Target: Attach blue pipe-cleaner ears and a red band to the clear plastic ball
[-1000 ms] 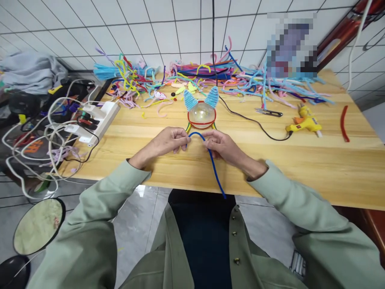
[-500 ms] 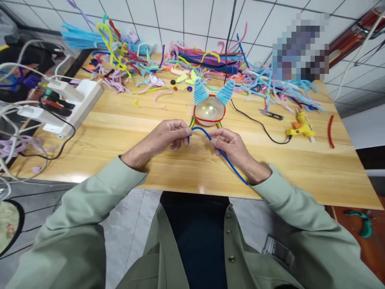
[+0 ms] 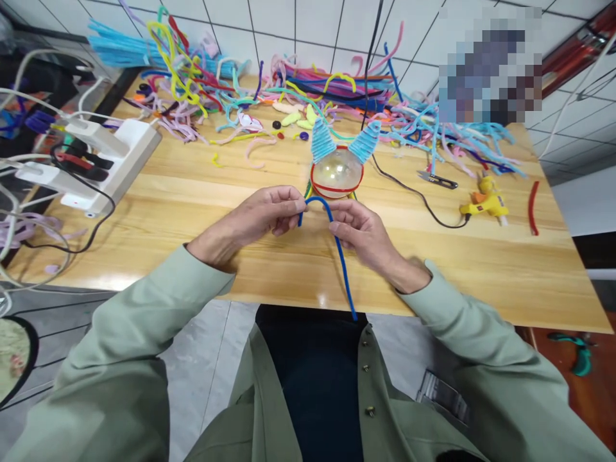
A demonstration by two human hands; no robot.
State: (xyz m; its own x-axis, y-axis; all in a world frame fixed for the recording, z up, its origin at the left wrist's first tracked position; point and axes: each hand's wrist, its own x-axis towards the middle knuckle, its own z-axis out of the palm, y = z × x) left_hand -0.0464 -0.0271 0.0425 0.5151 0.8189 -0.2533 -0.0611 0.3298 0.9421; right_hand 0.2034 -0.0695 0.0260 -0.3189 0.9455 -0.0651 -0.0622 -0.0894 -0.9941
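A blue pipe cleaner (image 3: pixel 343 273) is bent into an arch between my two hands. My left hand (image 3: pixel 282 208) pinches it near one end, where a short tip points down. On the other side of the bend, my right hand (image 3: pixel 357 230) grips it between thumb and fingers, and its long free end hangs down past the table's front edge. Just beyond my hands stands a clear round ball (image 3: pixel 337 172) with red pipe cleaner bands around it and two light blue wound ears (image 3: pixel 364 142) on top. Yellow and green pieces show under the ball, partly hidden by my hands.
Heaps of coloured pipe cleaners (image 3: pixel 332 90) lie along the tiled wall. To the right are thread snips (image 3: pixel 439 180), a yellow glue gun (image 3: pixel 486 202) with its cord, and a red strip (image 3: pixel 533 208). A white power strip (image 3: pixel 120 167) with plugged cables sits at left.
The bend in the blue pipe cleaner has become tighter. Its long end has swung inward from the lower right and now points nearly straight down. My right hand has shifted slightly left.
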